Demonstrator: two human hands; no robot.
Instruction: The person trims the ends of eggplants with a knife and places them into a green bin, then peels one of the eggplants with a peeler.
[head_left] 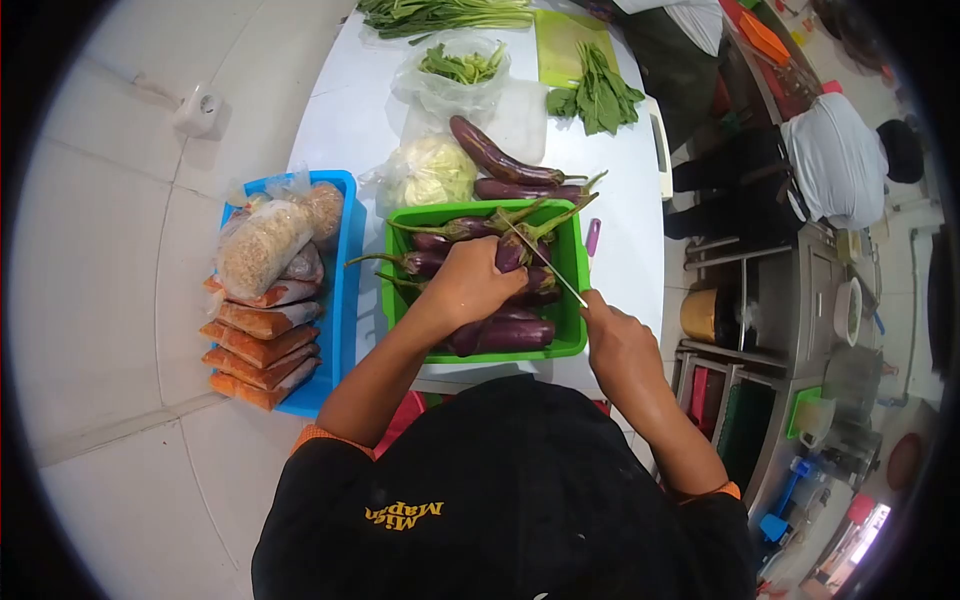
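My left hand [474,282] is closed round a purple eggplant [509,252] and holds it over a green basket [574,235], stem end facing away from me. In my right hand [620,338] is a knife [556,273], gripped by its pale handle. The blade slants up and left, its far end right at the green cap of the held eggplant. More eggplants fill the basket, among them a stemless one [518,335] near the front wall; my left hand and forearm hide some of them.
Beyond the basket lie loose eggplants [490,150] and a bagged cabbage [430,172]. Farther back are bagged greens [463,64], leafy greens [600,92] and a yellow-green board [560,45]. A blue crate [350,215] holds bags left. Two people stand at right.
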